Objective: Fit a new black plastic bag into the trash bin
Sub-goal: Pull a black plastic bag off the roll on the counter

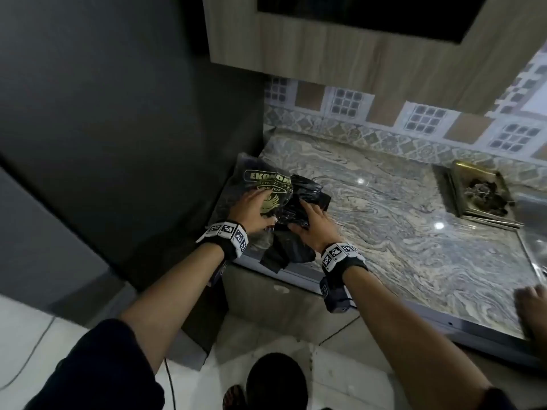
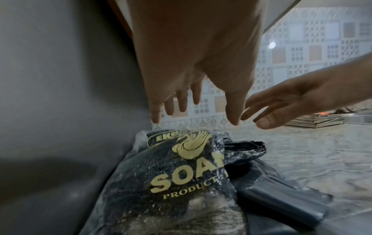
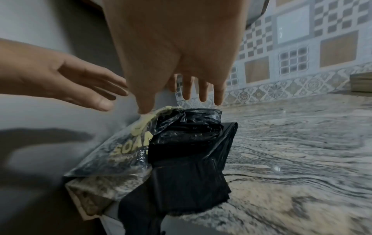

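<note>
I have both hands over the left end of the marbled table [image 1: 414, 220], at the corner where it meets the dark grey wall [image 1: 118, 113].

1. Left hand [image 1: 251, 210]: grip is slack, fingers straight and spread, holding nothing. In the left wrist view the fingertips [image 2: 156, 118] hang above the printed packet with open air beneath them. In the head view the hand lies over the packet; I cannot tell from there whether it touches.

2. Right hand [image 1: 313, 227]: grip likewise slack, fingers extended and parted, nothing held. In the right wrist view the fingertips [image 3: 218, 99] sit just above the top of the black plastic bag [image 3: 187, 151], and I cannot tell whether the thumb touches the packet edge.

3. Printed packet [image 2: 171, 182]: a clear wrapper with gold lettering and a winged emblem, lying flat against the wall at the table's left edge.

4. Black plastic bag: folded and crumpled, lying just right of the packet and partly overlapping it. Its lower end hangs past the front edge of the table.

5. A brass-coloured tray [image 1: 479, 193] with dark contents stands well apart, toward the right rear of the table, near the patterned tile backsplash [image 1: 429, 119].

6. Another person's hand [image 1: 532, 309] rests on the table's front edge at the far right.
</note>
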